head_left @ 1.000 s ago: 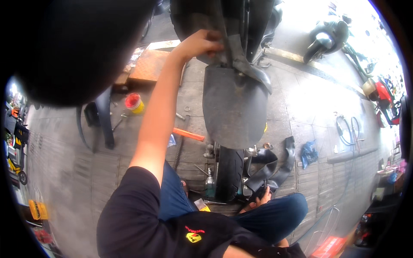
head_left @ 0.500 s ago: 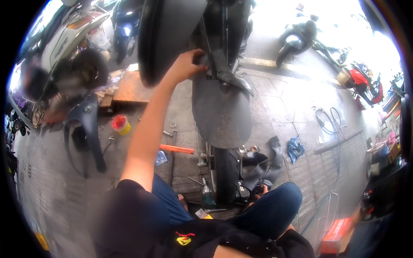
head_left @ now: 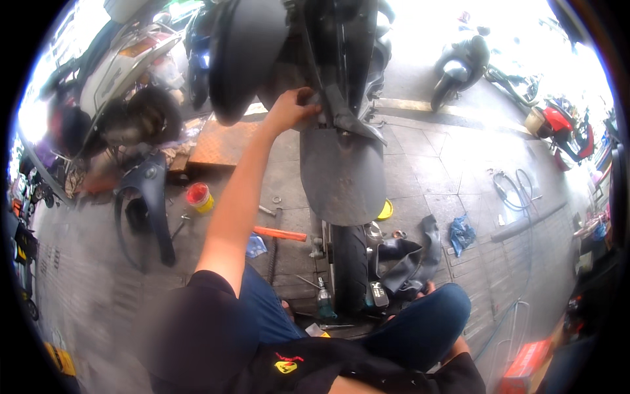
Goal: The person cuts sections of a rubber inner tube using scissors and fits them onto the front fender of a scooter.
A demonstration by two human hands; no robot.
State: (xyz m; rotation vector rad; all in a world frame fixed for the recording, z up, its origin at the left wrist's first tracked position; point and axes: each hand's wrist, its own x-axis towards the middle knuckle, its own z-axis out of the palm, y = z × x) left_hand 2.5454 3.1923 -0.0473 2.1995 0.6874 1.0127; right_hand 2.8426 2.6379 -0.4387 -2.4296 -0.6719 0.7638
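In front of me stands a motor scooter with a dark grey mudguard [head_left: 344,177] above its black tyre [head_left: 349,266]. My left hand [head_left: 293,110] reaches up to the black bracket [head_left: 341,111] at the mudguard's upper left edge. Its thumb and fingers are curled in a pinch there, and what lies between them is hidden. On the right, my forearm runs behind my bent knee [head_left: 426,315]. A bit of skin, perhaps my right hand [head_left: 430,287], shows past the knee beside some black rubber pieces [head_left: 410,262]; its fingers cannot be made out.
An orange-handled tool [head_left: 281,234], a red-and-yellow tub [head_left: 199,197] and a dark body panel [head_left: 147,203] lie to the left. A clear bottle [head_left: 325,299] stands by the tyre. Rightward are a blue crumpled bag [head_left: 462,233], a coiled hose [head_left: 515,190] and parked scooters [head_left: 456,72].
The view has shifted slightly, so most things sit a little further right. My left hand stays at the bracket. A yellow round lid now shows beside the mudguard. The skin past my right knee shows less.
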